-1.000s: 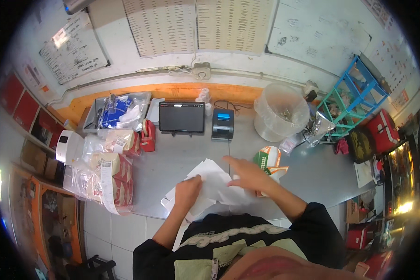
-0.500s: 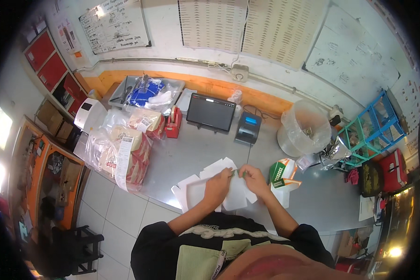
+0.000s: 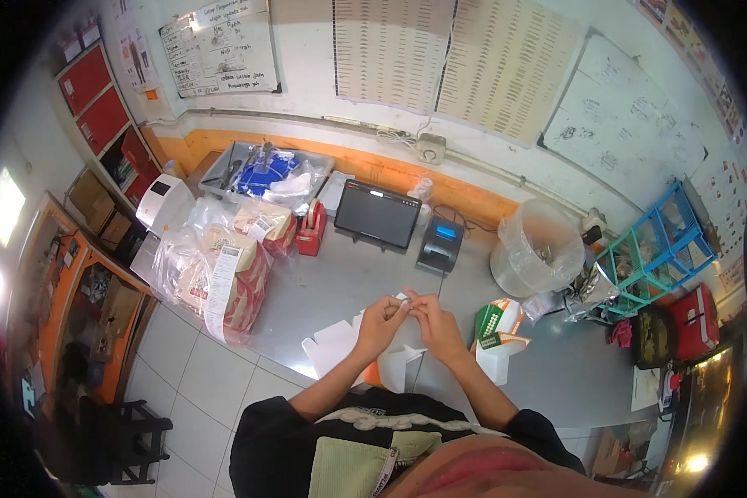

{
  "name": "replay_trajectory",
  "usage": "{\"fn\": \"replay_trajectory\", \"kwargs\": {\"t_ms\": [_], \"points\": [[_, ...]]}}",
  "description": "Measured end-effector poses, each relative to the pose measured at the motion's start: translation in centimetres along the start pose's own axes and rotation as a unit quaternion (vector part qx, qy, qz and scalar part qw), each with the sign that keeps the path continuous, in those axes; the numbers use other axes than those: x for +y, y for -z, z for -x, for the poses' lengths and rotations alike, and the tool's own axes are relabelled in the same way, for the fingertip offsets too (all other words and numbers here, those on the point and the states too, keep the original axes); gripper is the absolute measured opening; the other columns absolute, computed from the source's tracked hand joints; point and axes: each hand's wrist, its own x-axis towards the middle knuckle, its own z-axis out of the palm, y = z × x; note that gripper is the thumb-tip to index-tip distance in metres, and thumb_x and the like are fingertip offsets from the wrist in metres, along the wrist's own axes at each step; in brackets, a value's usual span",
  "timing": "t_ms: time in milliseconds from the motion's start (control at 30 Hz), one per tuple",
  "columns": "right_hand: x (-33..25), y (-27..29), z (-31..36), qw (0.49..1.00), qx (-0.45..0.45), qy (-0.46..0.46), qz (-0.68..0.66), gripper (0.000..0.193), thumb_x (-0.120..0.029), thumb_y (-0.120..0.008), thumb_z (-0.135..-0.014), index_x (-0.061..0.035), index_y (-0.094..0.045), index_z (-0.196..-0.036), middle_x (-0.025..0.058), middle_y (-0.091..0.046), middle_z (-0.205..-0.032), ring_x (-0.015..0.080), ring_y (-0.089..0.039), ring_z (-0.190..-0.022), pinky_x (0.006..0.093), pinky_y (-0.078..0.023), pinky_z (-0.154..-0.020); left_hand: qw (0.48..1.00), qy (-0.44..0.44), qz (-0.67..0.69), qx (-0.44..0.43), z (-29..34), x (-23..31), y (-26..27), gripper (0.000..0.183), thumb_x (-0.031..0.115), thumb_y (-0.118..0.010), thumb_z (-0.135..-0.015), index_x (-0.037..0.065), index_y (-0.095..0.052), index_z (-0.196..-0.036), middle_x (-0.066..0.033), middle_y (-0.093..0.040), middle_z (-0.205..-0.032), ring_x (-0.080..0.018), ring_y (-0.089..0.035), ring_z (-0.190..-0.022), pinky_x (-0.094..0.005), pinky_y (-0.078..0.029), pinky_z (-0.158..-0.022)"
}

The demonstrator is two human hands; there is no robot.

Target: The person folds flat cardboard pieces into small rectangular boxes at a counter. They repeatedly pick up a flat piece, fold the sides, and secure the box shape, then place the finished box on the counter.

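A white cardboard food box (image 3: 327, 347), partly folded, lies at the counter's front edge below my hands, with an orange side (image 3: 374, 377) showing toward me. My left hand (image 3: 381, 325) is closed, its fingertips pinching the box's far edge. Close beside it, my right hand (image 3: 436, 325) is closed too, the fingertips of both hands meeting over a small white bit of the card. My hands and forearms hide much of the box. Just right of my right hand stands another box (image 3: 500, 325), green, orange and white, with its flaps raised.
Plastic-wrapped paper bags (image 3: 228, 282) stand at left beside a red tape dispenser (image 3: 311, 229). Behind my hands are a dark tablet (image 3: 377, 215) and a small printer (image 3: 441, 245). A clear lined bucket (image 3: 536, 253) and green and blue baskets (image 3: 651, 241) stand at right.
The box's flat panels have been lifted and turned, so an orange side shows now. My two hands have come together at its far edge. The view has shifted slightly.
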Motion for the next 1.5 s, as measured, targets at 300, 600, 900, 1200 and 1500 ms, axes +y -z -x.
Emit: {"fn": "replay_trajectory", "kwargs": {"t_ms": [300, 600, 900, 1200, 1500], "points": [[0.7, -0.8, -1.2, 0.989, -0.042, -0.02, -0.144, 0.03, 0.001, -0.065, -0.092, -0.0002, -0.054, -0.12, 0.021, -0.064, -0.129, 0.0231, -0.07, -0.1, 0.0311, -0.056, -0.085, 0.942, -0.219, -0.247, 0.068, 0.6, -1.5, 1.0, 0.026, 0.005, -0.066, -0.087, 0.0, -0.06, -0.112, -0.0178, -0.072, -0.098, -0.0333, -0.072, -0.089, -0.0388, -0.055, -0.077], [7.3, -0.4, -1.5, 0.999, 0.011, -0.006, -0.036, 0.018, -0.015, -0.064, -0.093, 0.0004, -0.073, -0.093, 0.0208, -0.069, -0.078, 0.0324, -0.068, -0.077, 0.0396, -0.052, -0.073, 0.893, -0.298, -0.334, 0.049, -0.6, -4.3, 1.6, 0.03, 0.014, -0.053, -0.095, 0.002, -0.052, -0.123, -0.0222, -0.066, -0.087, -0.0432, -0.066, -0.078, -0.0497, -0.054, -0.07], [7.8, -2.3, 0.5, 1.0, 0.0, 0.003, -0.022, 0.015, -0.009, -0.056, -0.097, -0.0021, -0.059, -0.11, 0.0196, -0.071, -0.099, 0.0245, -0.069, -0.091, 0.034, -0.05, -0.077, 0.957, -0.148, -0.172, -0.181, 0.8, -5.1, 1.8, 0.027, 0.021, -0.044, -0.103, 0.008, -0.042, -0.127, -0.0285, -0.066, -0.08, -0.0491, -0.065, -0.076, -0.0569, -0.049, -0.071], [2.8, -1.3, 0.2, 0.996, -0.022, -0.063, 0.055, 0.015, -0.017, -0.061, -0.096, -0.003, -0.06, -0.101, 0.0165, -0.064, -0.071, 0.0259, -0.06, -0.061, 0.0358, -0.046, -0.063, 0.938, -0.244, -0.243, 0.033, -1.2, -6.6, 0.8, 0.017, 0.018, -0.051, -0.1, 0.006, -0.051, -0.112, -0.0263, -0.065, -0.077, -0.0458, -0.065, -0.074, -0.0566, -0.048, -0.065], [5.8, -1.2, 1.2, 0.992, -0.031, -0.1, -0.077, 0.014, -0.022, -0.058, -0.1, -0.0084, -0.057, -0.099, 0.0035, -0.061, -0.075, 0.0114, -0.055, -0.066, 0.0292, -0.04, -0.059, 0.937, -0.187, -0.292, 0.028, 0.0, -3.2, 0.9, 0.013, 0.018, -0.057, -0.097, 0.005, -0.058, -0.101, -0.0209, -0.065, -0.071, -0.0405, -0.066, -0.067, -0.0514, -0.049, -0.061]]}}
